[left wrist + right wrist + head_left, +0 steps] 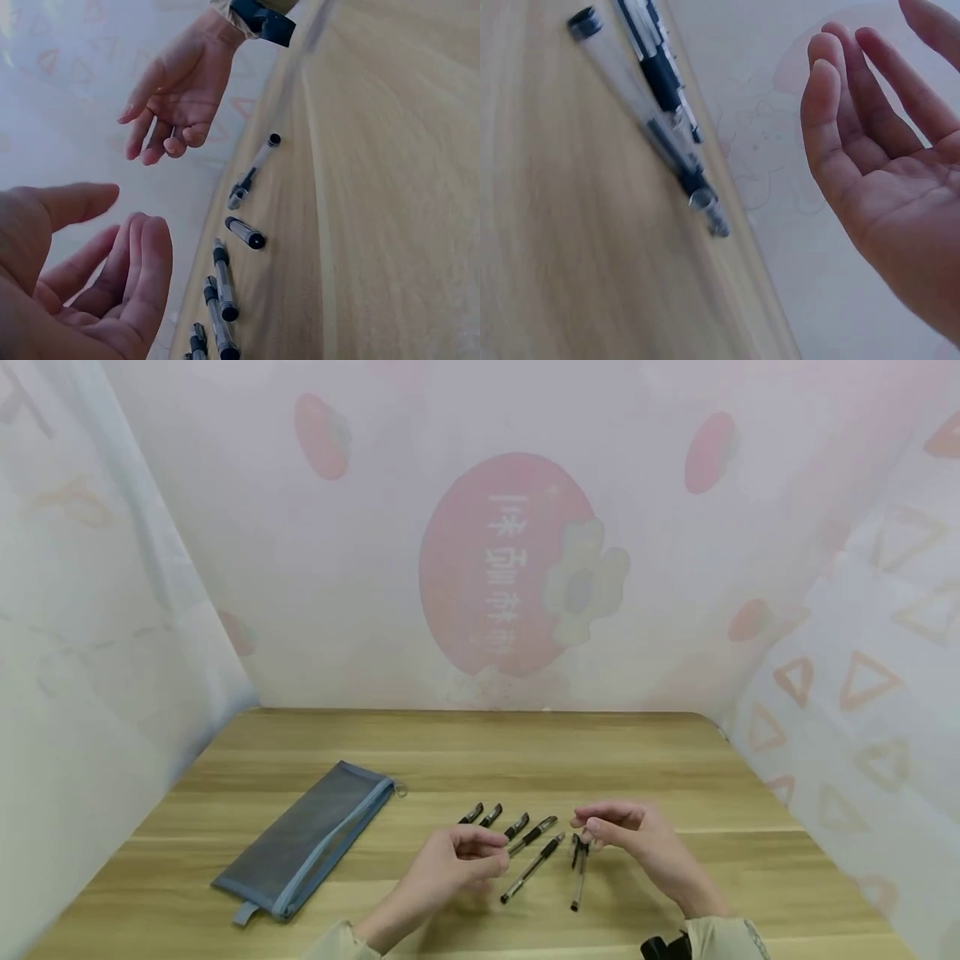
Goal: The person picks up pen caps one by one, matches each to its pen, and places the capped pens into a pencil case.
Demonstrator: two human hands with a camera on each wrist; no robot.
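Note:
Several clear-barrelled gel pens with black grips lie side by side on the wooden table. The rightmost pen point(580, 881) sits below my right hand point(648, 847), which hovers over it with loosely bent fingers and nothing between them. In the right wrist view that pen point(630, 97) lies apart from the palm. My left hand point(453, 864) floats over the left part of the row and hides the lower ends of some pens. Its thumb and fingers are spaced apart in the left wrist view, holding nothing. Between the hands lies another pen point(532, 868), slanted.
A grey-blue mesh zip pouch point(292, 835) lies left of the pens, its zipper side facing them. The wooden table point(637, 760) ends at a patterned back wall point(360, 568). Printed sheets hang at both sides. A black band point(666, 947) is on the right wrist.

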